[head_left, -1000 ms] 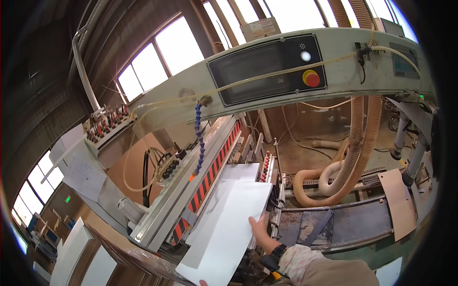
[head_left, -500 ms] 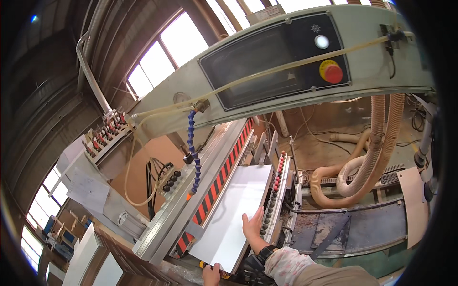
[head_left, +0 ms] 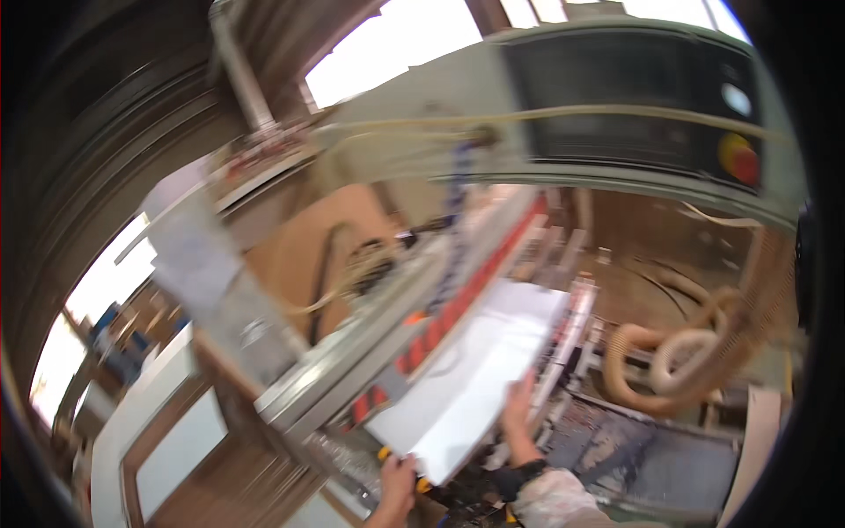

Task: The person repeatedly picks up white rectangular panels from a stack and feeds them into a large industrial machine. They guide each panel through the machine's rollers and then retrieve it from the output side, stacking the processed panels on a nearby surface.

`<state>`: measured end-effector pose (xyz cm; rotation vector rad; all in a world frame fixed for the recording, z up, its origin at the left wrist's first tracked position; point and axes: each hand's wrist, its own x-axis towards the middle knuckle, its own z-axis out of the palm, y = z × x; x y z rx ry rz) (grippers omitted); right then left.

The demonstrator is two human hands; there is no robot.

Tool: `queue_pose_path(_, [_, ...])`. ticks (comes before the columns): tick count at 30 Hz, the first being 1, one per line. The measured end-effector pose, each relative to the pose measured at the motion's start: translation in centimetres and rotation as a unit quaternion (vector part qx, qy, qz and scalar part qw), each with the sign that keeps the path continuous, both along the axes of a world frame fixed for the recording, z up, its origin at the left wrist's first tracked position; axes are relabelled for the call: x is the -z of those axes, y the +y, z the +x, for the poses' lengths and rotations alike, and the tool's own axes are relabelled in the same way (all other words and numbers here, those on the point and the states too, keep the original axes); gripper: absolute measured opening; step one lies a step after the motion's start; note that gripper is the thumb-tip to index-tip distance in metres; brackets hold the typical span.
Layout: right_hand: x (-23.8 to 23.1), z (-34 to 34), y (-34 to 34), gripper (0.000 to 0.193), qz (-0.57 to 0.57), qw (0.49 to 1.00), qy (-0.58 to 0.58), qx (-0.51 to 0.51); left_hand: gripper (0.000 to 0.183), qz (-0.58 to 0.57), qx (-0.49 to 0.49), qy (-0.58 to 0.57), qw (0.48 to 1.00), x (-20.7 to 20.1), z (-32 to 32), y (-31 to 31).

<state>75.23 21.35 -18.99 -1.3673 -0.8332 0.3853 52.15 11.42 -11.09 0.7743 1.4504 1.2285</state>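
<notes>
A long white panel point(head_left: 480, 378) lies flat on the machine's bed, beside a rail with red and black stripes point(head_left: 414, 352). At its near left corner my left hand point(head_left: 398, 482) is closed on the panel's edge, fingers curled. My right hand point(head_left: 518, 418) rests along the panel's right edge, its fingers stretched forward and smeared by motion; a dark band circles the wrist. Over the bed hangs a blue jointed hose point(head_left: 456, 194) with an orange tip. The whole view is blurred.
A pale machine beam with a dark control panel point(head_left: 616, 97) and a red button point(head_left: 741, 160) spans above. Ribbed hoses point(head_left: 642, 387) coil at right. A dusty dark metal surface point(head_left: 651, 458) lies right of the bed. White-and-brown framed panels point(head_left: 176, 431) stand at left.
My view has swung left, so the machine appears farther right. My right hand has shifted from lying spread on the panel to its right edge. The left hand stays at the near corner.
</notes>
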Motion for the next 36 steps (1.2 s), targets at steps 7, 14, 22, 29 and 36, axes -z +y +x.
queue_pose_path(7, [1.2, 4.8, 0.0, 0.054, -0.086, 0.996, -0.016, 0.001, 0.026, 0.035, 0.266, 0.111, 0.957, -2.1, -5.0, 0.4])
queue_pose_path(14, [-5.3, 3.2, -3.6, 0.048, 0.075, 0.969, 0.225, -0.075, 0.025, 0.253, 0.007, 0.684, 0.684, -9.3, -25.6, -1.0])
queue_pose_path(22, [-14.3, -5.5, -7.3, 0.04, 0.132, 0.98, 0.13, -0.071, 0.031, 0.151, 0.192, 0.828, 0.505, -17.3, -38.7, 2.3])
queue_pose_path(29, [-14.0, -10.6, -9.2, 0.036, 0.102, 0.981, 0.107, -0.125, 0.024, 0.195, 0.303, 0.839, 0.407, -19.4, -38.8, 2.3])
queue_pose_path(36, [-14.1, -14.1, -11.3, 0.029, 0.069, 0.962, 0.065, -0.254, 0.024, 0.241, 0.272, 0.836, 0.412, -21.3, -38.6, 0.5])
